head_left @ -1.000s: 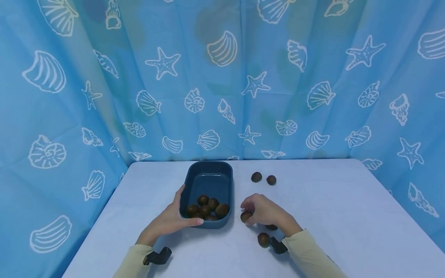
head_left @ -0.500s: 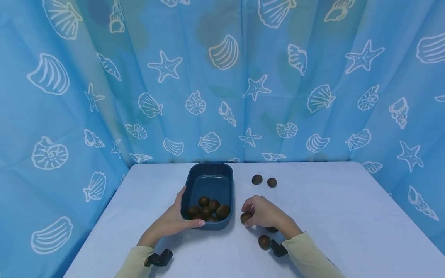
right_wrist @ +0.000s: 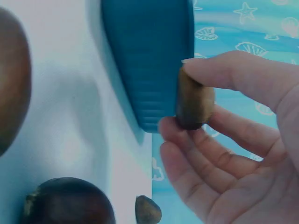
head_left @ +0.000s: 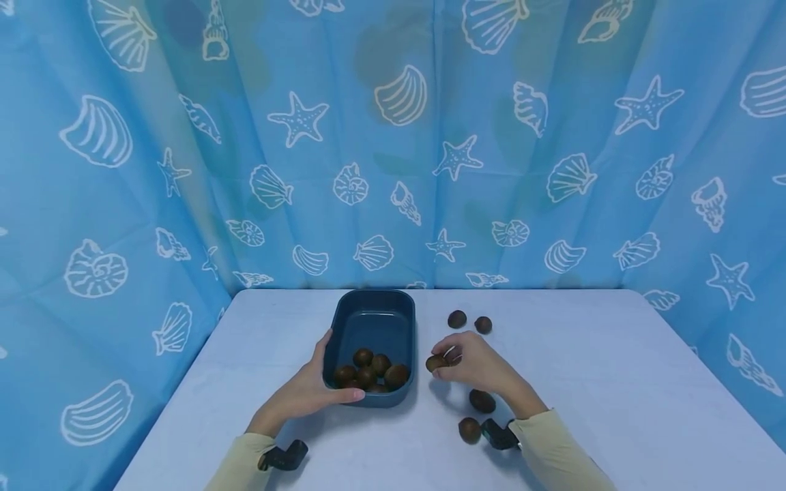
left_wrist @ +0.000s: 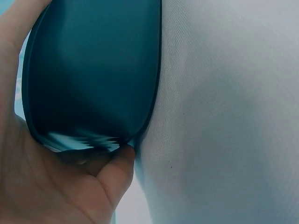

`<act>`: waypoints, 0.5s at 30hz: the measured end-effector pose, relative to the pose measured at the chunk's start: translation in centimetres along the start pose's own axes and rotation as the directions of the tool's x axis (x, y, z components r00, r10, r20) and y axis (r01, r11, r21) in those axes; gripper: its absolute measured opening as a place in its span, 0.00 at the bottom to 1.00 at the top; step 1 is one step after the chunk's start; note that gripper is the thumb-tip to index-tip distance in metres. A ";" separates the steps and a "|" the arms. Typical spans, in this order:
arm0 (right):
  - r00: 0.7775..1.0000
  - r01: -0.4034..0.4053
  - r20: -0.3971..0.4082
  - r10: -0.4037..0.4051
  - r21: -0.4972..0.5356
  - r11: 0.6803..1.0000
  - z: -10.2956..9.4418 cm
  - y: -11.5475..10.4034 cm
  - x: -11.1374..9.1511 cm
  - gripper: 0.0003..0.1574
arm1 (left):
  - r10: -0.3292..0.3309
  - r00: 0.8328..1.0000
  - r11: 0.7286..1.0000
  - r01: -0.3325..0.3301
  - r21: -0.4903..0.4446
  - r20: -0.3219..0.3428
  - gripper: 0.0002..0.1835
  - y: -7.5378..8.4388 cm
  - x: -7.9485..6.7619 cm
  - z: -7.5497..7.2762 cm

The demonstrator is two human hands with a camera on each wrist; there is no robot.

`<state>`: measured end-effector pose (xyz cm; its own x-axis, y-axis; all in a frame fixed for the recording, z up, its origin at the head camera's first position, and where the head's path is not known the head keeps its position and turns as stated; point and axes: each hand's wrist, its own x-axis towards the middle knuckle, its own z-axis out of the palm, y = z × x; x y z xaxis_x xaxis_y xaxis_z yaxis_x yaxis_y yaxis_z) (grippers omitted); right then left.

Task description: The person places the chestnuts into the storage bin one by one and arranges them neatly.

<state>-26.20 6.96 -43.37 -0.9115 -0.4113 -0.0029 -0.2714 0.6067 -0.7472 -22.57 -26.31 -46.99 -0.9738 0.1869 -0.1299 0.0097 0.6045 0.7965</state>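
Note:
A dark blue rectangular container (head_left: 379, 331) stands on the white table, with several brown chestnuts (head_left: 366, 376) gathered at its near end. My left hand (head_left: 299, 390) grips its near left corner; in the left wrist view the thumb (left_wrist: 119, 170) lies at the rim. Right of the container, my right hand (head_left: 482, 367) pinches one chestnut (right_wrist: 192, 100) between thumb and fingers, raised off the table. Under and near that hand lie two chestnuts, one dark (head_left: 482, 401) and one closer to me (head_left: 469, 430).
Two more chestnuts, one at left (head_left: 457, 319) and one at right (head_left: 483, 325), lie toward the back of the white table (head_left: 583, 382). A blue curtain (head_left: 344, 150) with shell and starfish prints hangs behind and at the sides. Each wrist carries a small black device (head_left: 285, 455).
My right hand has lifted its chestnut off the table, uncovering more of the dark chestnut beneath. My left hand stays on the container. The head view has shifted slightly.

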 end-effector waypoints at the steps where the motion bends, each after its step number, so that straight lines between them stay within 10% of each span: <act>1: 1.000 0.008 -0.013 -0.008 0.007 1.000 -0.1 0.0 0.0 0.19 | 0.000 1.000 1.000 0.000 -0.003 0.002 0.72 0.0 0.0 0.0; 15: 0.987 0.072 -0.156 -0.048 0.155 0.985 -1.0 -0.1 1.0 0.20 | -0.001 1.000 1.000 0.001 -0.003 -0.002 0.73 0.2 0.0 -0.3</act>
<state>-27.38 7.19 -42.58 -0.9345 -0.3288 0.1366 -0.2855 0.4628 -0.8392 -22.66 -26.39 -46.62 -0.9742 0.1849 -0.1297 0.0080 0.6021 0.7984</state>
